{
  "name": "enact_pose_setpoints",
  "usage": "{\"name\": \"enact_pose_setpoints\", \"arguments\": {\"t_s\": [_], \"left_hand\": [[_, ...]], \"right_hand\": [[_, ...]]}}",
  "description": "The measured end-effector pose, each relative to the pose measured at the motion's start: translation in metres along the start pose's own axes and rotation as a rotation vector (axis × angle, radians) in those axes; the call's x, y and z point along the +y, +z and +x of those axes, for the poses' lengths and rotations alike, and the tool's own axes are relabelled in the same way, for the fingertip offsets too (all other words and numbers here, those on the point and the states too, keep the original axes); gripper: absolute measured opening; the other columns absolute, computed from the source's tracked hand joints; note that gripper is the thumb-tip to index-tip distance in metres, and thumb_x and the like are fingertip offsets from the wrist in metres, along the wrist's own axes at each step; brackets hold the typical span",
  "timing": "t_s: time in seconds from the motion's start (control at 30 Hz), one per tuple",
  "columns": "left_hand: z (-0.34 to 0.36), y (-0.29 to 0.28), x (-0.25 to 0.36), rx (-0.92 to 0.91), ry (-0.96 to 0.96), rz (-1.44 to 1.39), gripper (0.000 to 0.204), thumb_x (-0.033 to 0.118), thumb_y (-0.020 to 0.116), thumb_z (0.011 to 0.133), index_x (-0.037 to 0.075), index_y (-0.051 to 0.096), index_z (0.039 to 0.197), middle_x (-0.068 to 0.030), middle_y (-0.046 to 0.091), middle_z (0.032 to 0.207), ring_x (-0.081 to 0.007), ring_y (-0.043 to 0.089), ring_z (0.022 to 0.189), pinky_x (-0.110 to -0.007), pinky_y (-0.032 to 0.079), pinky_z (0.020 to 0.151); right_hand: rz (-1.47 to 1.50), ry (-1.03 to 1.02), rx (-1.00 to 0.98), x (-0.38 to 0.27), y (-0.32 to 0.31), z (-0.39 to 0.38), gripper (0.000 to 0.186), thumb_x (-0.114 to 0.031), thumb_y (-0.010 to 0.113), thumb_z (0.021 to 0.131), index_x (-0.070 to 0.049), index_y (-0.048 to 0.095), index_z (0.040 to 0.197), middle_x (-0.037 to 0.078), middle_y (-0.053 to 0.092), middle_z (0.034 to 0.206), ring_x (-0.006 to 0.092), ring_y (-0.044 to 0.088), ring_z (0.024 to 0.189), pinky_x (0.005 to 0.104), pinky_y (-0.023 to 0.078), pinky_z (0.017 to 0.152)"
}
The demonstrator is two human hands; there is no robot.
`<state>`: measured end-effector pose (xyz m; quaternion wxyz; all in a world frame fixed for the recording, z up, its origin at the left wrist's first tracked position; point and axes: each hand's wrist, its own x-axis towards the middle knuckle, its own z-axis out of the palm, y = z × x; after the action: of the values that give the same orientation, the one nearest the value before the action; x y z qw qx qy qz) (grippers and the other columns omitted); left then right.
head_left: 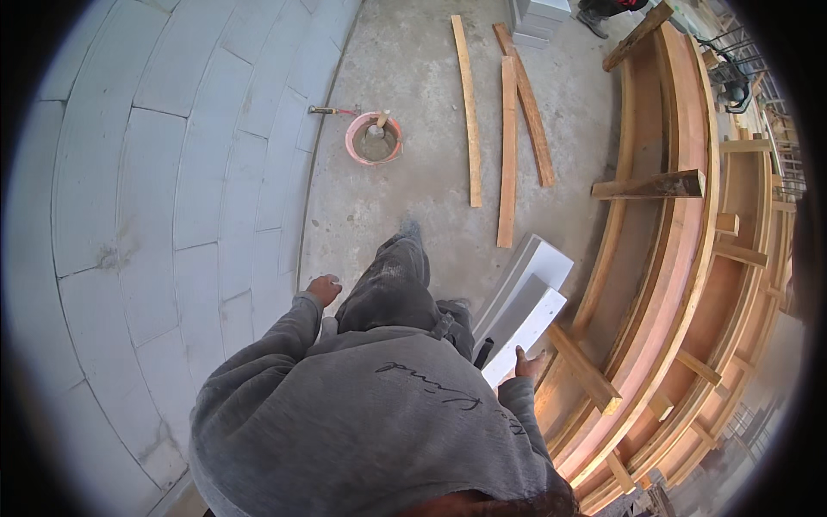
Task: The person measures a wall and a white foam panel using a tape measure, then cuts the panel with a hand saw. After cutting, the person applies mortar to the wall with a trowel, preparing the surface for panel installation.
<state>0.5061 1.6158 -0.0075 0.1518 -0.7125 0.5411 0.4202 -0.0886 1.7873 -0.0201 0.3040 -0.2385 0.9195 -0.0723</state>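
My left hand (325,289) hangs beside the block wall, nothing in it, its fingers loosely bent. On the other side, my right hand (528,364) is next to the edge of a pale block (536,312), fingers apart. One finger lies close to the block's side; whether it touches I cannot tell. That block rests against or on another pale block (521,269) near my right leg. A short black handle (484,351) shows between my body and the blocks. Ahead on the floor stands a reddish bucket (351,142) with grey mortar and a tool in it.
A wall of large pale blocks (155,189) runs along my left. By the bucket lies a hand tool (326,110). Three wooden planks (469,129) lie on the concrete floor (413,77). Timber formwork (689,258) lines the right. Far ahead are stacked blocks (541,17) and a person's shoe (593,21).
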Motion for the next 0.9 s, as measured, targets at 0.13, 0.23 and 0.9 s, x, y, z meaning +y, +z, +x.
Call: {"name": "enact_pose_setpoints", "arguments": {"t_s": [0.13, 0.23, 0.9], "left_hand": [[0.031, -0.058, 0.044, 0.029, 0.018, -0.168, 0.044, 0.031, 0.058, 0.082, 0.005, 0.061, 0.118, -0.021, 0.065, 0.111, -0.0336, 0.061, 0.107, -0.04, 0.046, 0.094], [0.056, -0.1, 0.053, 0.093, 0.009, -0.256, 0.045, 0.031, 0.059, 0.082, 0.005, 0.06, 0.119, -0.0209, 0.065, 0.11, -0.0335, 0.061, 0.106, -0.04, 0.047, 0.093], [0.472, 0.019, 0.056, 0.449, -0.698, -0.963, 0.074, 0.035, 0.071, 0.077, -0.008, 0.046, 0.13, -0.0261, 0.059, 0.121, -0.0347, 0.058, 0.113, -0.038, 0.045, 0.095]], "right_hand": [[-0.021, 0.035, -0.069, -0.04, -0.002, -0.01, 0.096, -0.034, 0.08, 0.07, 0.007, 0.03, 0.142, 0.031, 0.042, 0.139, 0.0394, 0.041, 0.131, 0.043, 0.033, 0.109], [-0.084, -0.024, -0.127, -0.084, 0.006, -0.019, 0.086, -0.031, 0.079, 0.071, 0.004, 0.038, 0.138, 0.031, 0.054, 0.124, 0.0392, 0.054, 0.117, 0.0434, 0.043, 0.099], [-0.231, -0.268, -0.68, -0.362, 0.071, 0.219, 0.039, -0.02, 0.065, 0.086, 0.002, 0.058, 0.117, 0.019, 0.067, 0.103, 0.026, 0.066, 0.094, 0.0363, 0.052, 0.082]]}}
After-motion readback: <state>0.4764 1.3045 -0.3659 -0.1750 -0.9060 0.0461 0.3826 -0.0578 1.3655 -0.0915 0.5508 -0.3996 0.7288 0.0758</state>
